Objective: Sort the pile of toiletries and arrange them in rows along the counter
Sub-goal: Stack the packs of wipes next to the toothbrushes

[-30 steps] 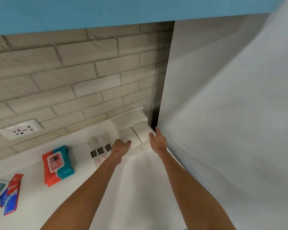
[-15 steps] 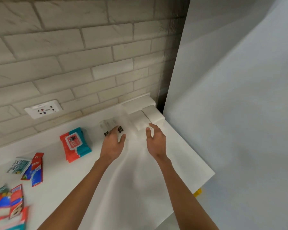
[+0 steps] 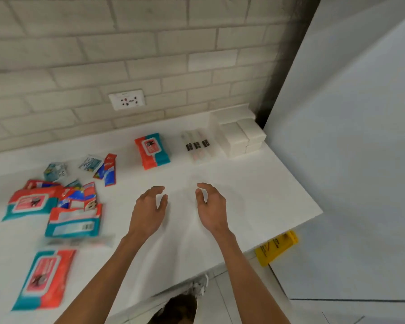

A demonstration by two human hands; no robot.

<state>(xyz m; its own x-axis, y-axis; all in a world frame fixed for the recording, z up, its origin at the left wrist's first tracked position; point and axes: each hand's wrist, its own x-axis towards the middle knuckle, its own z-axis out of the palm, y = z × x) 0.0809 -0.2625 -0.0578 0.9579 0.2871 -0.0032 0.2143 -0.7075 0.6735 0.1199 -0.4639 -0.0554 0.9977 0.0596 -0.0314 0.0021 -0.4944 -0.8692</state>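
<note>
My left hand [image 3: 148, 210] and my right hand [image 3: 211, 206] hover empty over the white counter [image 3: 255, 195], fingers loosely curled. At the far right corner stands a stack of white boxes [image 3: 237, 133]. Left of it lie three clear toothbrush packs [image 3: 197, 147], then a red-and-teal wipes pack [image 3: 153, 150]. A loose pile of wipes packs [image 3: 31, 202], toothpaste tubes [image 3: 108, 170] and sachets [image 3: 90, 163] lies at the left. Another wipes pack [image 3: 45, 279] lies near the front edge.
A brick wall with a socket [image 3: 126, 99] runs behind the counter. A tall white panel [image 3: 348, 136] bounds the right side. A yellow object [image 3: 276, 247] sits on the floor beyond the counter's right corner. A shoe [image 3: 200, 285] shows below the front edge.
Both hands let go of the white boxes and drew back toward me over the counter. The view swung left and down, bringing the pile into sight.
</note>
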